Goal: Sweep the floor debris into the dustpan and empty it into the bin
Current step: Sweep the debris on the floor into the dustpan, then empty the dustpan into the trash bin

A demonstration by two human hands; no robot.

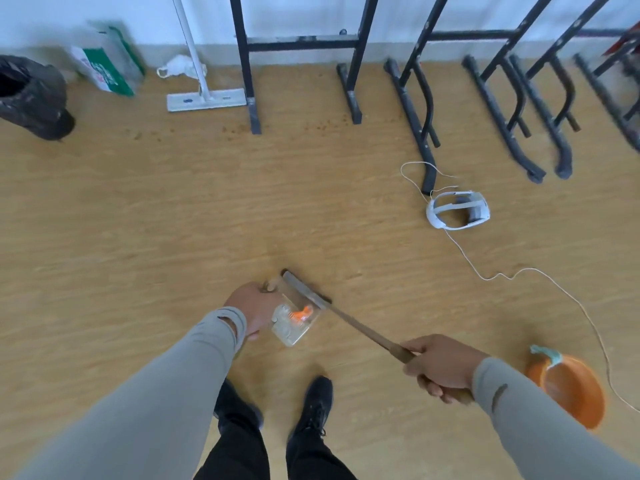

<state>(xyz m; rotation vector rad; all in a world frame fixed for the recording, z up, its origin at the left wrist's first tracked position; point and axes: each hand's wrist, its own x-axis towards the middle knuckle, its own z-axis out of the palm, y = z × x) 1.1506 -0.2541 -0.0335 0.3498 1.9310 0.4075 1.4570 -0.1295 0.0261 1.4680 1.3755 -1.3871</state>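
Head view: dustpan (294,322) lies between both hands, beside the left.

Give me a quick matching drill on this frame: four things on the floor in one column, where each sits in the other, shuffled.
Things:
1. clear plastic dustpan
2. black-lined bin
3. white headset with cable
4. orange plastic basin

Places:
A. far left, near the wall
B. right of the right hand, near the frame's right edge
C. at the left hand, against the brush head
D. on the floor by the black metal frame feet, right of centre

Pairs: 1-C, 2-A, 3-D, 4-B
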